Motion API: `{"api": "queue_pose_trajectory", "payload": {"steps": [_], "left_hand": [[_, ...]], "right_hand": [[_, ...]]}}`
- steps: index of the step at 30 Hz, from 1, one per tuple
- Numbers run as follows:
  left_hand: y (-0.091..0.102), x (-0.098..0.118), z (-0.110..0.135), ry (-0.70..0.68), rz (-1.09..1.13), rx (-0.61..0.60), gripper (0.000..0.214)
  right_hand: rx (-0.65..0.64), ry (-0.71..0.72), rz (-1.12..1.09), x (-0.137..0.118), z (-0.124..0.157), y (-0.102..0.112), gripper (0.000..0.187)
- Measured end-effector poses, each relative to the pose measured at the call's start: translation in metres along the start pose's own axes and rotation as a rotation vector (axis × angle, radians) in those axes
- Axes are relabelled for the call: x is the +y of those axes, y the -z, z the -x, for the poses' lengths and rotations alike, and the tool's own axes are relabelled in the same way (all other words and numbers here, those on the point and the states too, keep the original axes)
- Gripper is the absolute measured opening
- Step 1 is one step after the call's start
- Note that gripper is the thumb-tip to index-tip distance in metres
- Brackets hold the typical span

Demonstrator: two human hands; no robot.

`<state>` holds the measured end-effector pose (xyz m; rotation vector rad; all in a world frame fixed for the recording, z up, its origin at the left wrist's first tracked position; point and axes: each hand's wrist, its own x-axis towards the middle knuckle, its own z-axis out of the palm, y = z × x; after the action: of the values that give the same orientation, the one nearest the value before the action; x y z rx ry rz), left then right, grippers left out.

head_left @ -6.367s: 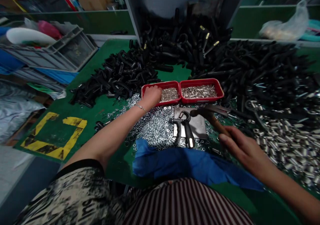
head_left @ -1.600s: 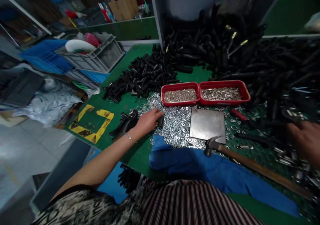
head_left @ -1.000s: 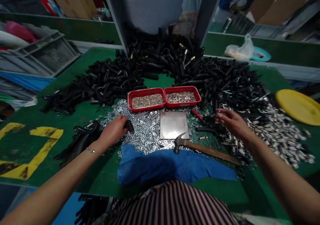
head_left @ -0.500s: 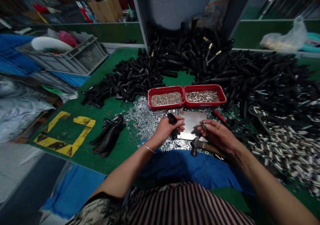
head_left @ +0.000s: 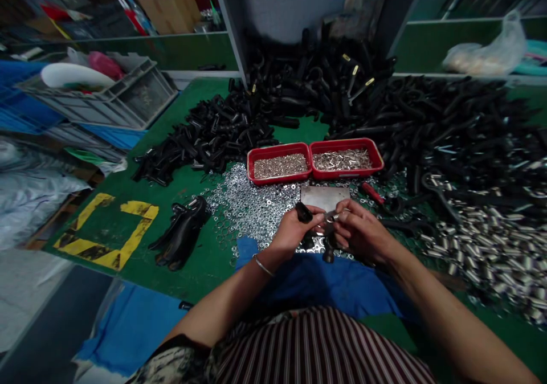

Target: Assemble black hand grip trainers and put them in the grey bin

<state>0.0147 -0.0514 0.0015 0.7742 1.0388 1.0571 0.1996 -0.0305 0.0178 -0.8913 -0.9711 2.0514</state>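
Roughly at the middle of the frame, the left hand (head_left: 290,233) has its fingers closed around a black handle (head_left: 303,213), while the right hand (head_left: 363,230) pinches a small metal piece (head_left: 334,217) between its fingertips; the two pieces are close together, and whether they touch is too small to tell. Both hands hover over a metal plate (head_left: 325,195), hiding its lower part. The hammer (head_left: 328,254) gets in the way just below them, its head near the lower edge of the plate and most of its shaft hidden by the right hand and forearm. Blue cloth (head_left: 316,281) lies bunched at lower centre, and a red grip (head_left: 373,193) sits right of the plate. Loose washers (head_left: 256,207) cover the table (head_left: 213,276) left of centre; metal cylinders (head_left: 491,253) crowd the lower right. Black handles heap up at upper left, top centre and right, hemming in the work area.

Counted: two red trays, one left (head_left: 280,180) and one right (head_left: 348,174), side by side; one plate; one hammer; one grey crate (head_left: 128,96) at upper left; one clear plastic bag (head_left: 491,56) at upper right; four yellow labels among the heaped handles. Left of centre, a few black handles (head_left: 183,233) overlap too much to count.
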Motion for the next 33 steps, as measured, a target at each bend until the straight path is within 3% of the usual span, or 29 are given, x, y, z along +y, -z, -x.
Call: {"api": "queue_pose_trajectory", "payload": {"steps": [7, 11, 15, 19, 24, 29, 33], "left_hand": [[0.002, -0.001, 0.006, 0.019, -0.065, -0.017, 0.040], [0.006, -0.005, 0.007, -0.045, -0.190, -0.015, 0.036], [0.016, -0.001, 0.009, -0.111, -0.373, -0.054, 0.035], [0.034, 0.018, 0.008, -0.096, -0.418, -0.167, 0.051], [0.032, 0.026, -0.007, -0.186, -0.338, -0.097, 0.034], [0.006, 0.010, -0.025, -0.205, -0.324, -0.062, 0.030], [-0.005, 0.000, -0.028, -0.179, -0.135, -0.020, 0.033]], "right_hand": [[0.001, -0.156, -0.082, 0.006, -0.005, 0.008, 0.024], [0.033, -0.243, -0.080, 0.010, -0.005, 0.014, 0.030], [0.135, -0.041, 0.211, 0.004, 0.001, 0.012, 0.032], [0.190, 0.134, 0.472, -0.005, 0.005, 0.013, 0.030], [0.281, 0.205, 0.378, -0.004, -0.001, 0.011, 0.031], [0.403, 0.333, 0.246, 0.003, -0.015, -0.006, 0.033], [0.462, 0.376, 0.244, 0.009, -0.021, -0.015, 0.030]]}}
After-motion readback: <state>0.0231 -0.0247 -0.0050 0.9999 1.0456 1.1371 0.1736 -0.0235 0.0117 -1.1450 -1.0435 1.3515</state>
